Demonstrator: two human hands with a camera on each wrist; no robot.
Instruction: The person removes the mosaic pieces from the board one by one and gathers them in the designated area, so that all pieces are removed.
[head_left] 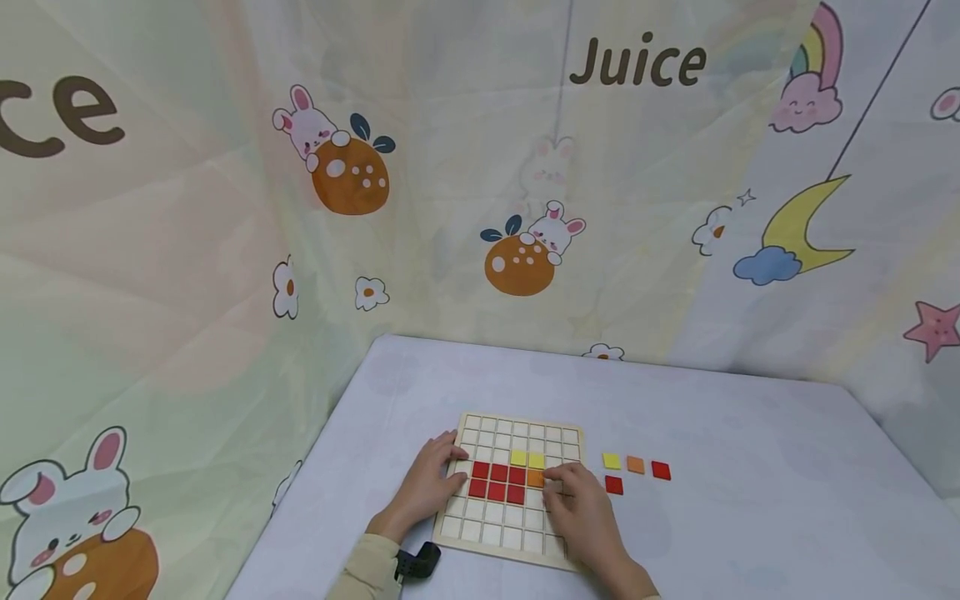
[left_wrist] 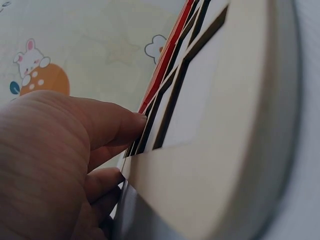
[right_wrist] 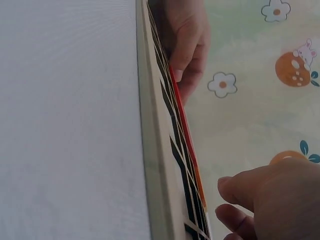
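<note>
A light wooden grid board (head_left: 480, 546) lies on the table, with several red tiles (head_left: 498, 472), two yellow tiles (head_left: 518, 457) and an orange tile (head_left: 535, 478) set in its squares. My left hand (head_left: 426, 481) rests at the board's left edge, its thumb and fingertips touching the frame; the left wrist view shows the thumb (left_wrist: 112, 120) on the rim. Over the right part of the board is my right hand (head_left: 588, 510), fingertips beside the orange tile. In the right wrist view its thumb (right_wrist: 240, 189) and forefinger stand apart, with nothing visible between them.
Right of the board lie loose tiles: a yellow one (head_left: 611, 461), an orange one (head_left: 636, 464) and two red ones (head_left: 661, 471). A white cloth covers the table (head_left: 750, 500). Printed curtains (head_left: 450, 167) hang behind and to the left. A dark band (head_left: 420, 562) circles my left wrist.
</note>
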